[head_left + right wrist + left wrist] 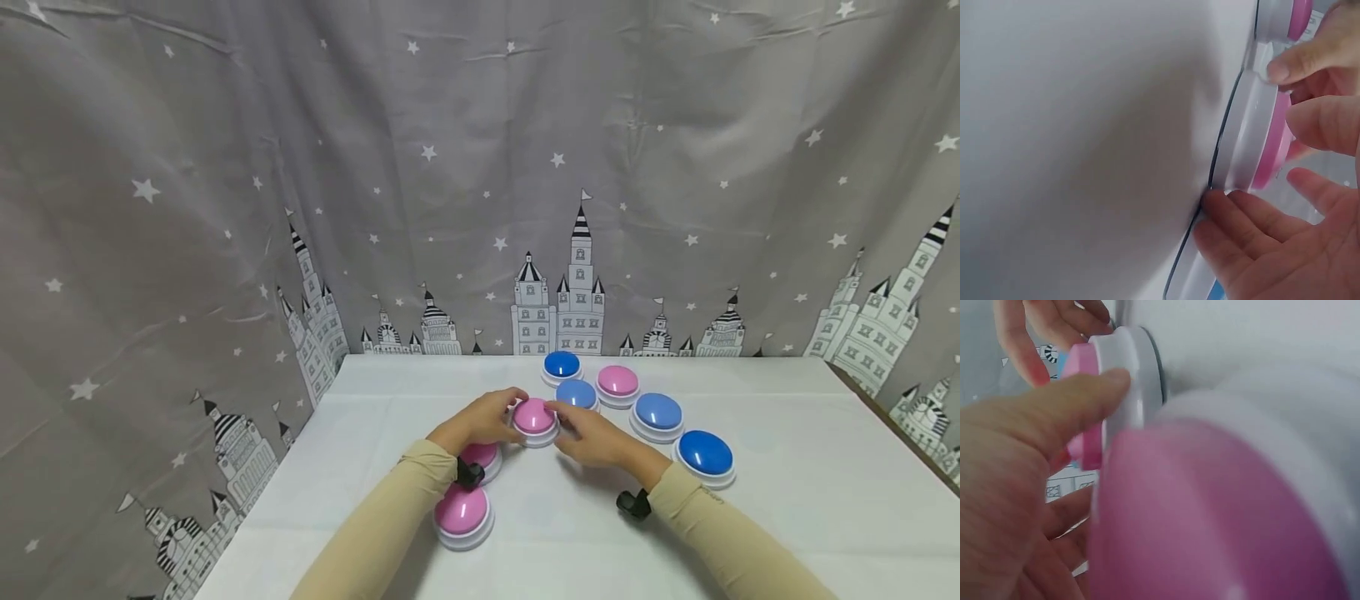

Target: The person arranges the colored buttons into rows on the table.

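Observation:
A pink dome push button (534,415) with a round white base sits on the white-covered table between both hands. My left hand (487,417) holds it from the left; in the left wrist view the thumb (1094,394) lies across its white base. From the right, my right hand (596,436) holds the same button. Its fingertips (1213,203) are at the base in the right wrist view, with the thumb at the pink dome. Close behind stands a light blue button (576,392). Another pink button (481,454) is partly hidden by the left wrist.
One more pink button (461,509) stands nearer, beside the left forearm. Behind and right are a dark blue button (562,364), a pink button (618,381), a light blue button (659,411) and a dark blue button (707,452). A grey curtain (450,200) hangs behind the table.

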Motion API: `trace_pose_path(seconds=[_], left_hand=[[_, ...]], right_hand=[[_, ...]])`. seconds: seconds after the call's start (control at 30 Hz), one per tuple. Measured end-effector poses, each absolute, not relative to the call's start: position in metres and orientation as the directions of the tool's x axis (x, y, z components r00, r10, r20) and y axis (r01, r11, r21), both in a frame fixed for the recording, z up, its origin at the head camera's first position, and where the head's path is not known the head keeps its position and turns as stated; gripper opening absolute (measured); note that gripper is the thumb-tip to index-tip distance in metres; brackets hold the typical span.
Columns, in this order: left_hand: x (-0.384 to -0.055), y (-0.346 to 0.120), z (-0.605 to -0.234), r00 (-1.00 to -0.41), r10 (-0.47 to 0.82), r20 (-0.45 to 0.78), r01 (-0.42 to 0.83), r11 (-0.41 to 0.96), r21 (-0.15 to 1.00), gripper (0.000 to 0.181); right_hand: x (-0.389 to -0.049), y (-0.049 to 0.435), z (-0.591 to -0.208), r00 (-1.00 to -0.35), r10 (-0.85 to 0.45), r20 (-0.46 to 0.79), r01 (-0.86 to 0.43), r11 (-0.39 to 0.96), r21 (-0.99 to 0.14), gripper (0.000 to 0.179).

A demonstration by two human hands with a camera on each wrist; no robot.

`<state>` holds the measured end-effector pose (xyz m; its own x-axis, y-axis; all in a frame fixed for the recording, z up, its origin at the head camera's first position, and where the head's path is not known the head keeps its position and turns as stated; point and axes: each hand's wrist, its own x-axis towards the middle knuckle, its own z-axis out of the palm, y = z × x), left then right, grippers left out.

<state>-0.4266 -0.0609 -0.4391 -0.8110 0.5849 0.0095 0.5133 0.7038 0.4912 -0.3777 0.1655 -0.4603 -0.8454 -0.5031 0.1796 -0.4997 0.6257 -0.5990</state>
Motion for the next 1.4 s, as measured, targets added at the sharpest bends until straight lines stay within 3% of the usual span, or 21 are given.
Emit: trace_pose_path(seconds=[0.17, 0.4, 0.63, 0.97, 1.4], left_hand=[[-0.428, -0.06, -0.445, -0.811, 0.585, 0.004, 0.501, 0.691, 0.52, 0.068], [-0.418, -0.061, -0.433, -0.801, 0.597, 0.042, 0.545, 0.699, 0.463, 0.066], [-0.388, -0.068, -0.426, -0.774, 0.626, 0.089, 0.62, 0.722, 0.307, 0.066], [-0.33, -0.085, -0.438, -0.706, 0.687, 0.17, 0.705, 0.662, 0.255, 0.065], [-0.303, -0.099, -0.452, -0.668, 0.712, 0.215, 0.744, 0.628, 0.228, 0.065]], right_hand=[[-0.376, 0.159, -0.464, -0.84, -0.511, 0.182, -0.513, 0.638, -0.575, 0.06], [-0.364, 0.162, -0.454, -0.836, -0.505, 0.216, -0.528, 0.632, -0.567, 0.058], [-0.333, 0.165, -0.439, -0.815, -0.543, 0.201, -0.541, 0.591, -0.598, 0.058], [-0.283, 0.156, -0.437, -0.79, -0.601, 0.123, -0.554, 0.613, -0.563, 0.057], [-0.257, 0.149, -0.447, -0.766, -0.632, 0.121, -0.572, 0.583, -0.577, 0.055]])
